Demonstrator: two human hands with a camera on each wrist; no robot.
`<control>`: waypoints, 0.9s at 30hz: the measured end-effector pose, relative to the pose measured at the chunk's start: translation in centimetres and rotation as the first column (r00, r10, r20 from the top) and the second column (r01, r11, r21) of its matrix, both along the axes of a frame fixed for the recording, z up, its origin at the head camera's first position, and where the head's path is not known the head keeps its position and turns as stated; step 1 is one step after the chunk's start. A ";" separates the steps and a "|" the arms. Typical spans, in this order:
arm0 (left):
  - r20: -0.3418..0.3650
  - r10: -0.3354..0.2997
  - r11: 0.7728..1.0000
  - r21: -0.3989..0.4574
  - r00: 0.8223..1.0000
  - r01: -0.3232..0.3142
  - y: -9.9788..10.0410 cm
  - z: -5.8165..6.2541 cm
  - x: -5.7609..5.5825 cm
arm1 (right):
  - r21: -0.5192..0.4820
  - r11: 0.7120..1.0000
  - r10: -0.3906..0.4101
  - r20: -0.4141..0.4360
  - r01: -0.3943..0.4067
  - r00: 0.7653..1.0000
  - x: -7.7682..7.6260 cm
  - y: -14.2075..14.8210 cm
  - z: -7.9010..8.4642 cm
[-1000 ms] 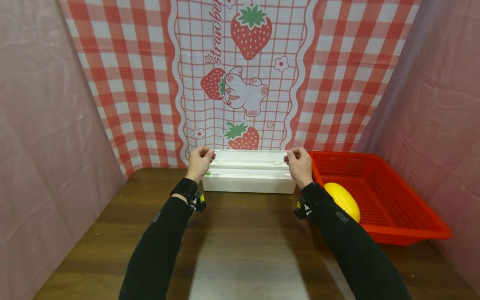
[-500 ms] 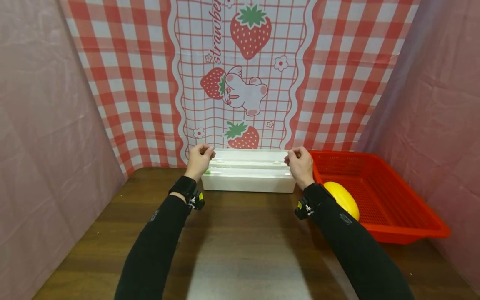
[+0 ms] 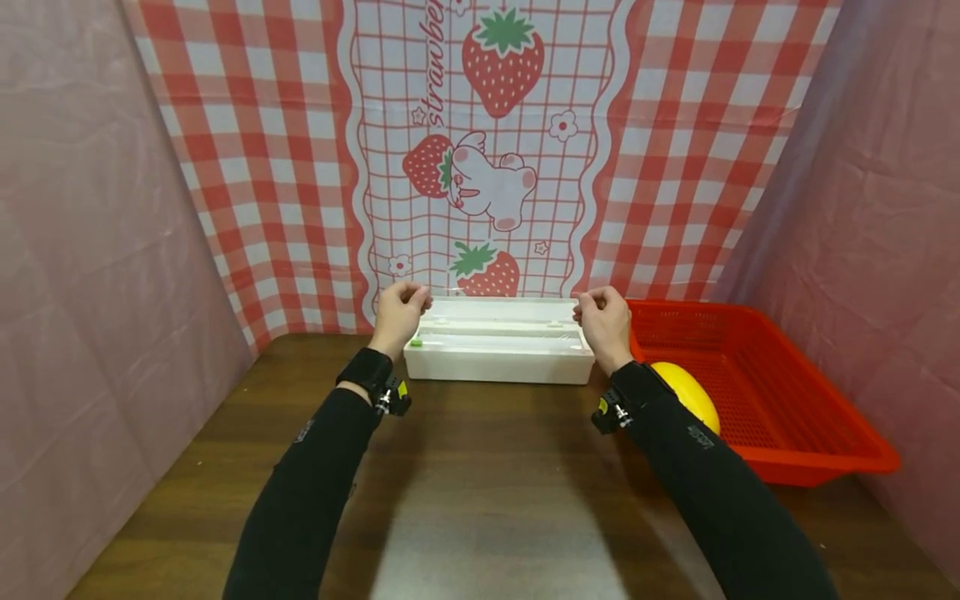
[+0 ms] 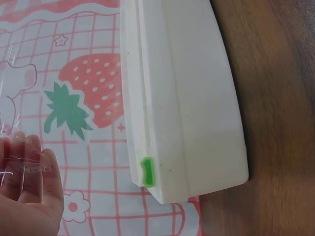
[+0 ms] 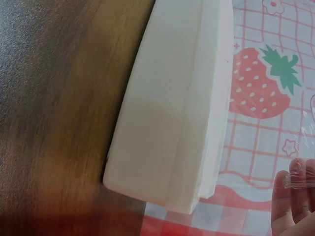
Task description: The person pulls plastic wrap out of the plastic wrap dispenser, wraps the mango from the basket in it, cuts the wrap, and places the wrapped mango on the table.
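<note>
A long white cling film dispenser stands on the table with its lid raised at the back. Its green slide cutter sits at the left end. My left hand pinches one corner of a clear sheet of cling film above the dispenser's left end. Over the right end, my right hand pinches the opposite corner, and the wrinkled film crosses its fingertips in the right wrist view. Between the hands the sheet is so transparent that it barely shows against the curtain.
To the right stands a red plastic basket holding a smooth yellow oblong thing, partly hidden by the right forearm. A strawberry-print cloth hangs close behind the dispenser. Brown wooden table extends in front, with pinkish cloths at both sides.
Both hands have risen slightly with the cling film, and the right hand has shifted a little to the right. The dispenser and basket have stayed in place.
</note>
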State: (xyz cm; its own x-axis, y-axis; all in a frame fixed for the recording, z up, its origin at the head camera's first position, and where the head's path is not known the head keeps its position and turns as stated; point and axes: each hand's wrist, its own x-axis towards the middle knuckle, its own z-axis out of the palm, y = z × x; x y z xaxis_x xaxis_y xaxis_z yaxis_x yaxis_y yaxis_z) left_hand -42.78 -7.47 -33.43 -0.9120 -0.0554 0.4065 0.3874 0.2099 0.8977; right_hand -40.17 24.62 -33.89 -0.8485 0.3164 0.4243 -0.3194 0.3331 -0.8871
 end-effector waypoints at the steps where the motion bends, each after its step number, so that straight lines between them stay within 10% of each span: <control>1: -0.006 0.003 1.000 -0.002 1.000 -0.003 0.1 0.1 0.0 | 0.003 1.000 -0.004 -0.004 0.004 1.000 0.1 0.0 0.1; 27: -0.104 0.043 0.999 0.019 0.994 -0.041 0.3 1.3 1.2 | -0.048 0.999 -0.025 -0.034 0.023 0.999 1.0 -0.2 1.2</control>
State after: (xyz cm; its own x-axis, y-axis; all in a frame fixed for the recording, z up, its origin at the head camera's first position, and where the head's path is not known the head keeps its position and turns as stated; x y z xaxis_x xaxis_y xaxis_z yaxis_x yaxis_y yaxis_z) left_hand -41.58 -7.18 -32.14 -0.8611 -0.1004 0.4984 0.4707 0.2135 0.8561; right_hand -39.20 24.37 -32.74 -0.8253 0.3571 0.4374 -0.3428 0.2987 -0.8907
